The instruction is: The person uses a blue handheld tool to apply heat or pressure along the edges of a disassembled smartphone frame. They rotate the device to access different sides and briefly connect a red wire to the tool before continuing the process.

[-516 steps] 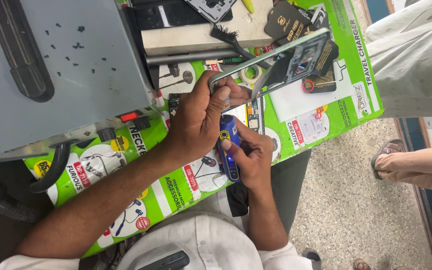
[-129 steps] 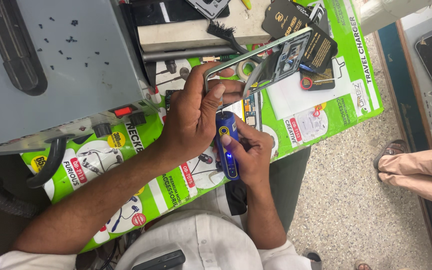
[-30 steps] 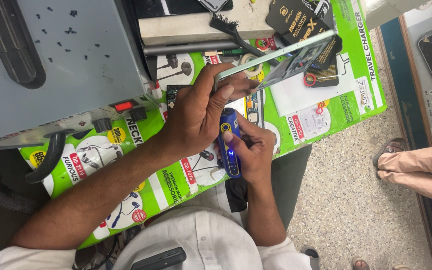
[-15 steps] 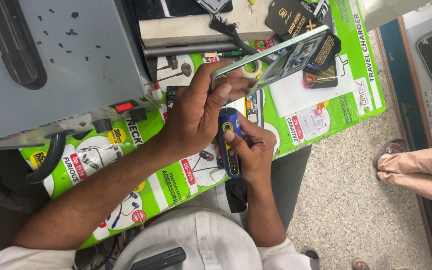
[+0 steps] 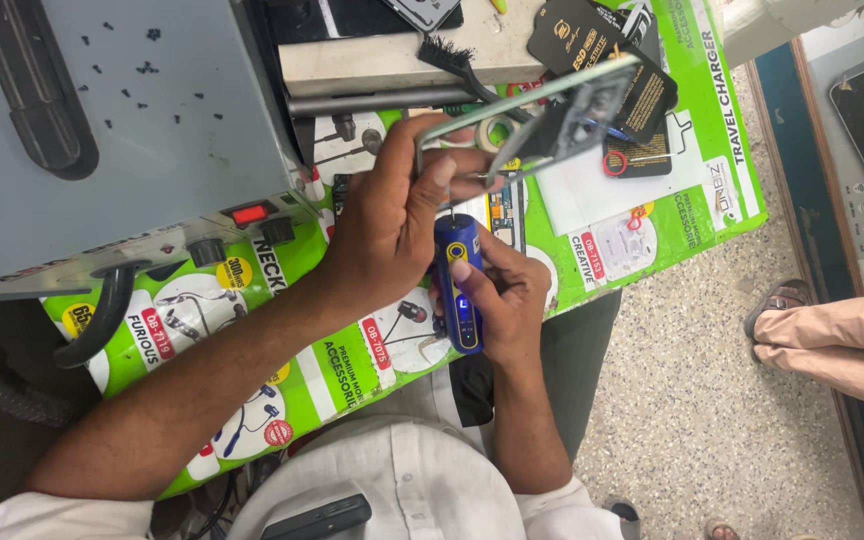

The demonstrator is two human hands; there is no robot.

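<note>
- Head view, centre of the frame: left hand point(image 5: 387, 235) is closed around the near end of a phone frame point(image 5: 542, 110), fingers curled over its edge and thumb pressed on the side, so the frame juts up and to the right at a tilt, clear of the bench.
- Right hand point(image 5: 497, 300), just below and to the right of the left, is wrapped around a blue electric screwdriver point(image 5: 458, 285); its fingers are clamped on the barrel, with the index finger laid along the front near a small lit spot.
- Screwdriver stands nearly upright, its thin bit pointing up to the lower edge of the phone frame, beside the left fingers; whether the tip actually touches cannot be told.
- Beneath both hands lies a green printed mat point(image 5: 652, 215) showing earphone and charger pictures, spread across the bench from lower left to upper right.
- Upper left: a grey machine housing point(image 5: 122, 130) with tiny dark screws point(image 5: 142, 68) scattered on its top, a red switch point(image 5: 250, 213) on its front edge, and a black hose point(image 5: 102, 315) curving down from it.
- Top centre: a black brush point(image 5: 449, 55) lying on a pale block point(image 5: 382, 65), and a black card point(image 5: 592, 45) to the right of it, partly behind the phone frame.
- Right edge: another person's sandalled foot point(image 5: 777, 300) and trouser leg on the speckled floor point(image 5: 682, 400).
</note>
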